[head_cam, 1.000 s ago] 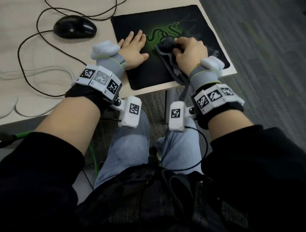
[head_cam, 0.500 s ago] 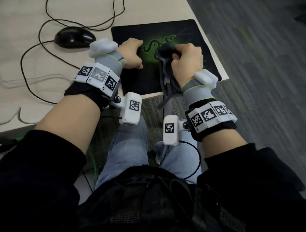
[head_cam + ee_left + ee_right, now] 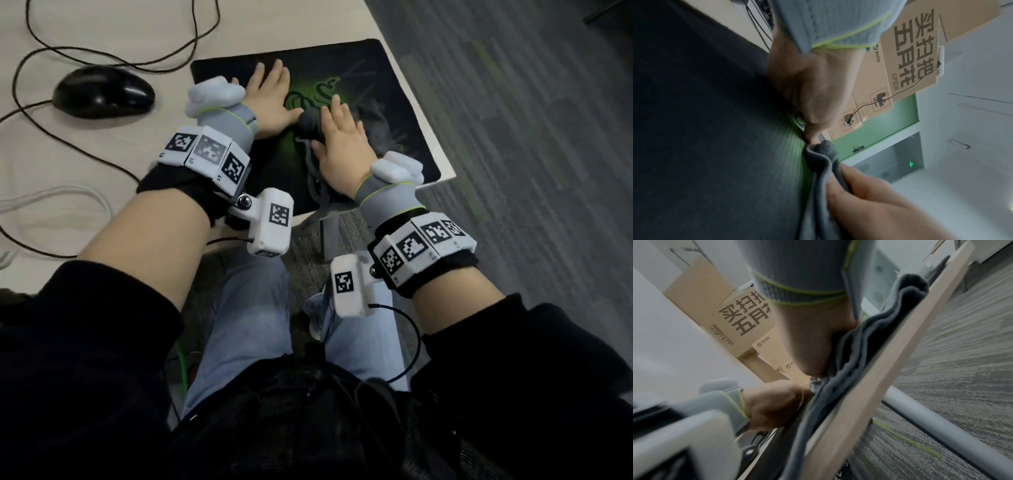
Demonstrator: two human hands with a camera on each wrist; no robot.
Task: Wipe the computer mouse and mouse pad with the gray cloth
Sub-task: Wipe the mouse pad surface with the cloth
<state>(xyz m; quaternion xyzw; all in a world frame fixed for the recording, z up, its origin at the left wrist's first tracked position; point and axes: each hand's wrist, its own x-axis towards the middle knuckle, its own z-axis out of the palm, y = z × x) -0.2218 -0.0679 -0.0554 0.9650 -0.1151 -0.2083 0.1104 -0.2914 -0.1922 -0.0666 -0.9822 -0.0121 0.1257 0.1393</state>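
Note:
The black mouse pad (image 3: 380,85) with a green logo lies at the table's right corner. My left hand (image 3: 270,99) rests flat on it with the fingers spread. Just to its right, my right hand (image 3: 342,144) grips the bunched gray cloth (image 3: 310,125) and presses it on the pad. A tail of the cloth trails toward the pad's near edge. In the left wrist view, the right hand's (image 3: 869,203) thumb pinches the cloth (image 3: 824,155) against the pad (image 3: 705,129). The black mouse (image 3: 102,92) sits on the table, left of the pad, untouched.
A black cable (image 3: 34,120) loops around the mouse and a white cable (image 3: 68,195) lies on the beige table (image 3: 85,164). The pad reaches the table's right and near edges, with gray carpet (image 3: 531,171) beyond. Cardboard boxes (image 3: 910,48) stand behind the table.
Both hands have slid away from the pad's near edge toward its middle. The left hand went from curled to flat. The right hand carried the cloth forward across the pad.

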